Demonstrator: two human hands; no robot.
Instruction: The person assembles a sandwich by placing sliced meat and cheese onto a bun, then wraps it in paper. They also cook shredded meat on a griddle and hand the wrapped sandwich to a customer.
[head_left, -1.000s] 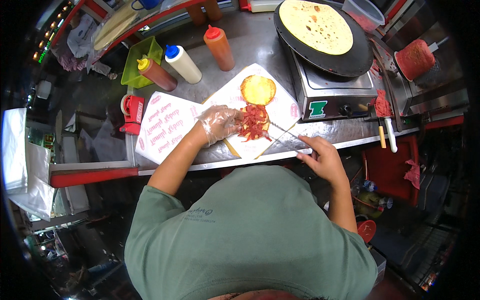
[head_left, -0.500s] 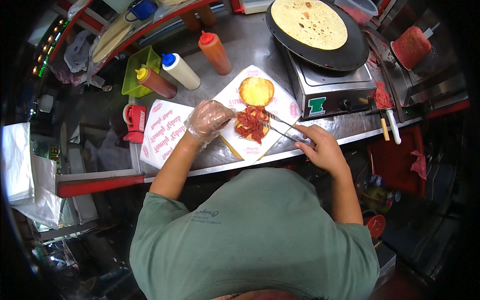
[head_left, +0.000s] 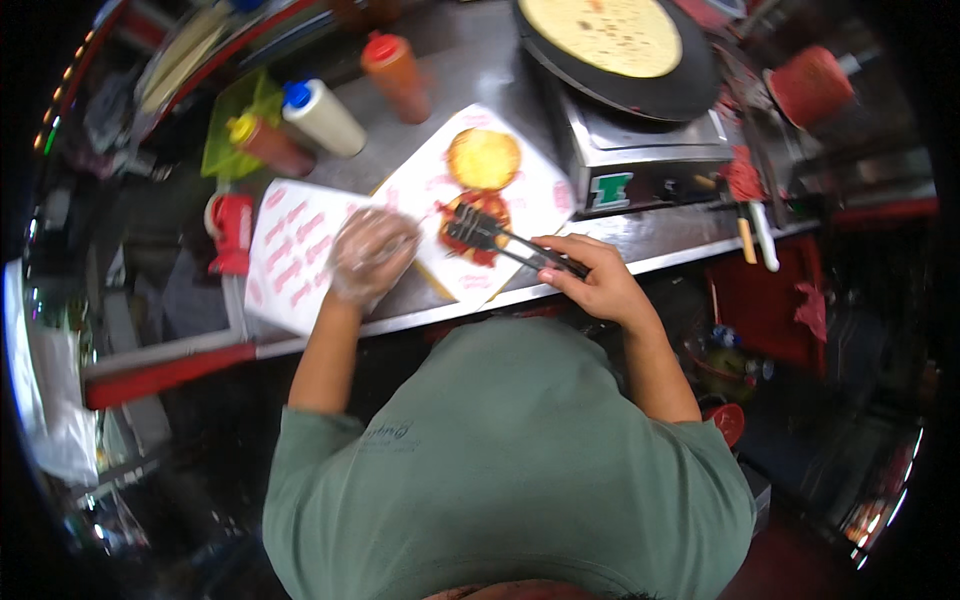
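Note:
My right hand (head_left: pixel 597 275) grips black tongs (head_left: pixel 525 245), their slotted head lying over the lower bun half. Shredded reddish meat (head_left: pixel 480 257) covers that lower half and spills past its edge. Just beyond it, the other bun half (head_left: pixel 484 158) lies with its yellowish toasted face up. Both rest on a printed sheet of white paper (head_left: pixel 415 190). My left hand (head_left: pixel 375 253), in a clear plastic glove, is curled closed to the left of the meat, apart from it. Whether anything is inside its fingers is hidden. A second printed paper sheet (head_left: pixel 290 245) lies partly under the left hand.
Squeeze bottles stand behind the papers: orange-red (head_left: pixel 398 80), white with blue cap (head_left: pixel 325 118), brownish with yellow cap (head_left: pixel 272 145). A red tape dispenser (head_left: pixel 231 232) sits left. A flatbread (head_left: pixel 610 35) lies on a black griddle (head_left: pixel 690 75) at right, with a knife (head_left: pixel 764 238) near the counter edge.
My left hand has pulled back leftward from the meat. The tongs have turned and come over the meat, their broad head now showing. The whole view has shifted slightly.

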